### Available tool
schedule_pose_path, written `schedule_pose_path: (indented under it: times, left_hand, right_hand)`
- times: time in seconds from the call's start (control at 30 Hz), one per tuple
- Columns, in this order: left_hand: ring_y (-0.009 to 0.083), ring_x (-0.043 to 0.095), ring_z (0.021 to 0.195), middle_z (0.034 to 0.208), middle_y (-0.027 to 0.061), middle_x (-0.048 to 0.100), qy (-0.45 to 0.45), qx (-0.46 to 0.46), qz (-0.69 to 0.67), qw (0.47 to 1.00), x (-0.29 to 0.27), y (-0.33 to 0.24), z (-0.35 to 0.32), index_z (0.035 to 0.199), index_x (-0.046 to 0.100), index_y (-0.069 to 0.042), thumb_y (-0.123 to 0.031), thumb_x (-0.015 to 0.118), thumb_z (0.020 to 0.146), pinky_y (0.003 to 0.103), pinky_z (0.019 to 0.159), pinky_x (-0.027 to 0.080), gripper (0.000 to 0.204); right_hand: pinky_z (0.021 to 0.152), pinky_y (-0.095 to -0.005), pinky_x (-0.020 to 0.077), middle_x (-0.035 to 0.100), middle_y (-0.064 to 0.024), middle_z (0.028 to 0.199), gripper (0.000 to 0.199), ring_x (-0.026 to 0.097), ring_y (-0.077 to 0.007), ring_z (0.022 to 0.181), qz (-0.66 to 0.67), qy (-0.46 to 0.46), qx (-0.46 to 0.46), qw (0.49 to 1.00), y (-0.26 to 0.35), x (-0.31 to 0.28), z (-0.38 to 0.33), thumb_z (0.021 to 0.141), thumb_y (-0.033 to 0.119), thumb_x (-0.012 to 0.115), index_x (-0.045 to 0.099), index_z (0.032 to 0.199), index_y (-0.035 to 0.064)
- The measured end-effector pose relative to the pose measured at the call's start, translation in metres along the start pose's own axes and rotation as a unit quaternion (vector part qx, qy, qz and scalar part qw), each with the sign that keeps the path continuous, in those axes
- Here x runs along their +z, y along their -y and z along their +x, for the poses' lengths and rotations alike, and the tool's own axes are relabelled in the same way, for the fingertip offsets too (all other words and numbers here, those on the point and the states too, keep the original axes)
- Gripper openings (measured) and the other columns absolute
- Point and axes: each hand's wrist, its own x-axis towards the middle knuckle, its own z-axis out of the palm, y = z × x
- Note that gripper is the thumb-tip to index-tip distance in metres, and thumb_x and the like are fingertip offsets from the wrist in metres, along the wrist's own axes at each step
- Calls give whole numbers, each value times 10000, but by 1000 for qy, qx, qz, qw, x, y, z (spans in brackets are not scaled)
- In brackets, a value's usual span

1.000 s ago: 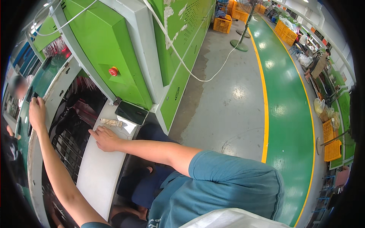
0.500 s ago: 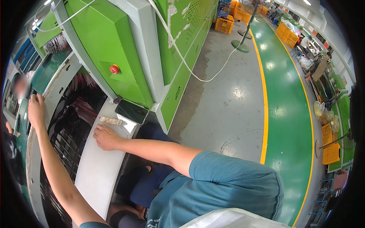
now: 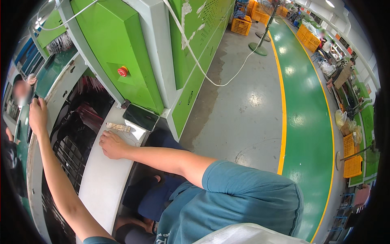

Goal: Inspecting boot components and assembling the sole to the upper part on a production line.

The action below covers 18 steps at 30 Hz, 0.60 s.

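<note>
My left hand (image 3: 38,117) reaches out to the green conveyor belt (image 3: 48,83) at the far left. Its fingers are bent over the belt's edge, by a small dark piece whose kind I cannot make out. On the white worktop (image 3: 103,179) rests my right hand (image 3: 113,145), fingers curled and tips tucked down, so what they may hold is hidden. Just beyond it lies a crumpled beige roll (image 3: 118,127), like cloth or tape. A black phone (image 3: 141,117) lies at the worktop's far end, above a white sheet (image 3: 137,133).
Dark pieces fill a slatted rack (image 3: 69,150) between belt and worktop. A green machine housing with a red stop button (image 3: 122,71) stands ahead, a white cable (image 3: 199,67) hanging beside it. Another person (image 3: 21,90) is across the belt. A fan stand (image 3: 260,49) and yellow crates (image 3: 241,26) stand farther off.
Across the belt, the other person's hand has come up into view near the belt. Both my hands stay in nearly the same places.
</note>
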Motion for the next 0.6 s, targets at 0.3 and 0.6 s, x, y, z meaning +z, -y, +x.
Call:
schedule_pose_path:
  times: [0.3,0.6]
  left_hand:
    - [510,694,1122,1199,291,731,-12,-1,-3,1000,-1,-10,-2,1156,666,-29,-443,478,1134,592,929,548,455]
    - [494,701,1094,1142,272,742,-30,4,-3,1000,-1,-12,-4,1110,668,-25,-444,499,1124,583,906,547,452]
  right_hand:
    - [1104,-461,480,722,-113,1150,215,588,-314,1209,0,4,-3,1000,-4,-3,-2,889,152,710,788,1036,16]
    - [1097,-461,484,723,-110,1152,222,588,-311,1207,-10,10,-3,1000,-3,-5,0,893,154,704,784,1042,11]
